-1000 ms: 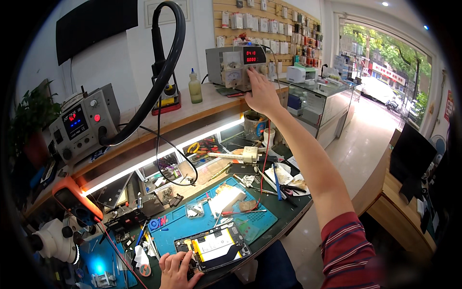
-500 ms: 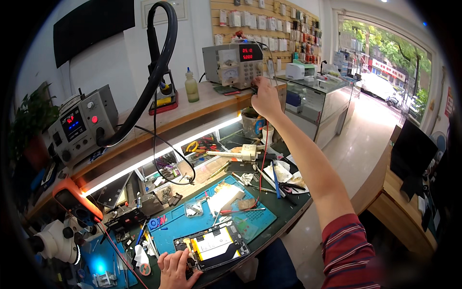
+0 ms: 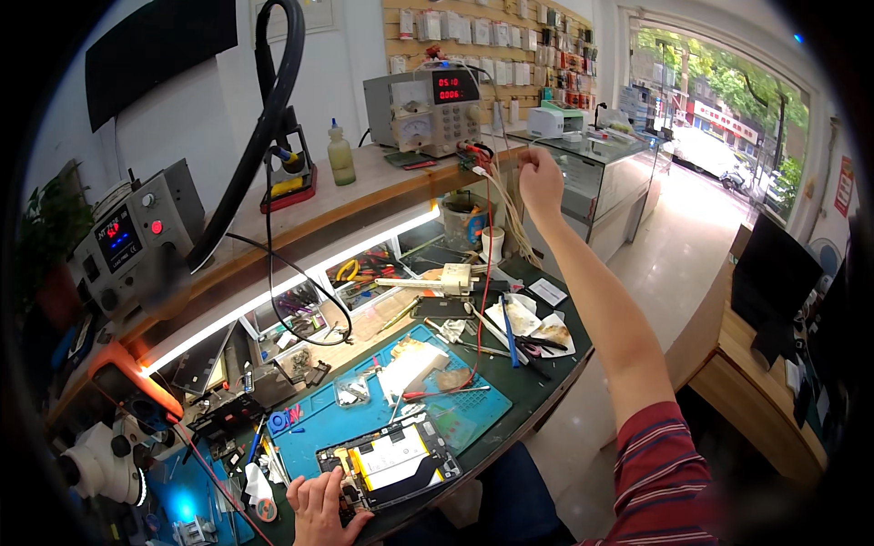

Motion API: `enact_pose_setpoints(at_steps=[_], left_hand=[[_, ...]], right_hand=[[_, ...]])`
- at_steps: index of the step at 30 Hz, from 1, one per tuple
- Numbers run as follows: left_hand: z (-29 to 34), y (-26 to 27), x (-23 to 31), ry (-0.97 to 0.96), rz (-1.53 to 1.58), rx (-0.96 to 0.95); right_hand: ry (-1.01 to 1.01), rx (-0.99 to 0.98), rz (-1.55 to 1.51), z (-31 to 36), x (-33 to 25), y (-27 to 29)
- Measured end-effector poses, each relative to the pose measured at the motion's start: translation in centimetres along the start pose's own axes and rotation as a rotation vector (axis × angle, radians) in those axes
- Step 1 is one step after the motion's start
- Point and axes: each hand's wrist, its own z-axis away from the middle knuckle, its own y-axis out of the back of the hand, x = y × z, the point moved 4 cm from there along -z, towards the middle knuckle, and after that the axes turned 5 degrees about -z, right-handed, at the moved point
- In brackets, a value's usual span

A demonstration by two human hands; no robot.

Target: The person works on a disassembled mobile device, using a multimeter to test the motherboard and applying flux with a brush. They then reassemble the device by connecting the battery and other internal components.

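Note:
At the near edge of the bench lies an opened tablet (image 3: pixel 391 461), its white battery showing in a black frame. My left hand (image 3: pixel 320 511) grips the tablet's left end, thumb at the near corner and fingers at the edge. My right hand (image 3: pixel 543 187) is raised at the right, past the shelf's end, with fingers curled closed; what they hold, if anything, is hidden. Left of it, a bench power supply (image 3: pixel 428 111) with lit red digits stands on the shelf. Pale cables (image 3: pixel 513 214) and a red lead (image 3: pixel 490 237) hang between the supply and that hand.
Under the tablet is a blue work mat (image 3: pixel 314 446). White papers and tools (image 3: pixel 523 323) litter the bench's right side. An orange multimeter (image 3: pixel 137 382) and a white microscope (image 3: pixel 100 460) stand at left. A thick black hose (image 3: pixel 259 136) arches over the shelf (image 3: pixel 364 196).
My right hand has come away from the power supply's front toward the right. The supply's lower reading has changed. My left hand stays on the tablet, and the whole view has shifted slightly.

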Motion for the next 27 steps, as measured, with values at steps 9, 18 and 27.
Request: enact_pose_setpoints(at_steps=[9,18,27], left_hand=[[0.4,-0.6,-0.7,-0.006,-0.016,0.027],[1.6,1.3,-0.6,0.062,-0.113,-0.017],[-0.7,1.6,0.8,0.054,-0.065,-0.068]], right_hand=[[-0.261,-0.357,-0.261,2.4,5.2,0.5],[-0.216,-0.828,0.598,9.4,13.8,3.3],[-0.634,-0.463,0.776,17.0,35.6,31.2]])
